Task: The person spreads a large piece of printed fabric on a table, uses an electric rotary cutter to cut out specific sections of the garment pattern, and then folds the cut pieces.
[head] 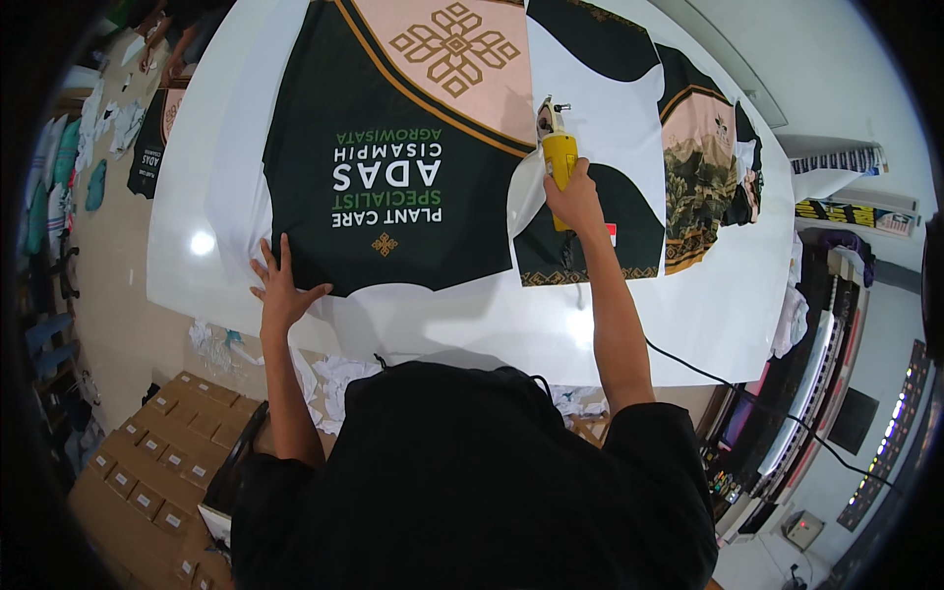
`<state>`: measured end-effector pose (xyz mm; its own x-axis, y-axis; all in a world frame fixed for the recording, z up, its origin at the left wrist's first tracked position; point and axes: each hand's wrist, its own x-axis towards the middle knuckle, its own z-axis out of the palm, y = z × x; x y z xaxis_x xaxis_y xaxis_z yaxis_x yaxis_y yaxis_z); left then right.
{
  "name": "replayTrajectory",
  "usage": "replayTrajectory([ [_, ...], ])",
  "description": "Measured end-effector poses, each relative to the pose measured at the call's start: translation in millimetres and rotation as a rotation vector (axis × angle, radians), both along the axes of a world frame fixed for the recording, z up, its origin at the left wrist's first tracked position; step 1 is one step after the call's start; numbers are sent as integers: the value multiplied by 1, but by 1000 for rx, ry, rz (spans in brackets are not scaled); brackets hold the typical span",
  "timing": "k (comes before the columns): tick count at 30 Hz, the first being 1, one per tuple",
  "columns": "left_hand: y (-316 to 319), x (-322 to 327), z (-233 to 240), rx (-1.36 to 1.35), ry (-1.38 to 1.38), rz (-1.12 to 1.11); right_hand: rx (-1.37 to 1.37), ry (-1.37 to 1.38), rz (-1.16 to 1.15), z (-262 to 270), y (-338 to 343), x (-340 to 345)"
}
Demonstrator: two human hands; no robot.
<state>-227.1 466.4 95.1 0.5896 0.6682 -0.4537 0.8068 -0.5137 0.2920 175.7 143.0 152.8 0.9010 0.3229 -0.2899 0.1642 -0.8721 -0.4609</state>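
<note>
My right hand (575, 193) grips a yellow electric rotary fabric cutter (560, 158), its round blade head pointing away from me. The cutter stands at the right edge of a large dark green and pink printed fabric panel (310, 147), which bears writing and a gold motif. Fingers spread, my left hand (282, 287) presses flat on the panel's near left corner and the white fabric margin beside it. Below the cutter lies a dark sleeve-shaped printed piece (619, 214) with a patterned gold border, partly covered by my right hand and forearm.
A white table (457, 332) carries the fabric. Farther right lies another printed panel (697, 169) with a landscape picture. The black power cord (708, 375) runs off to the right. Stacked cardboard boxes (147, 472) are at lower left; another person's hands (173, 66) show at upper left.
</note>
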Motion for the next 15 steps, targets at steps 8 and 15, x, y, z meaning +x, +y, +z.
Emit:
replayTrajectory([
  [8,-3,6,8,-14,15,26,8,-88,82,-9,39,69],
  [15,-5,9,15,-42,3,59,-8,-111,88,-14,81,130],
])
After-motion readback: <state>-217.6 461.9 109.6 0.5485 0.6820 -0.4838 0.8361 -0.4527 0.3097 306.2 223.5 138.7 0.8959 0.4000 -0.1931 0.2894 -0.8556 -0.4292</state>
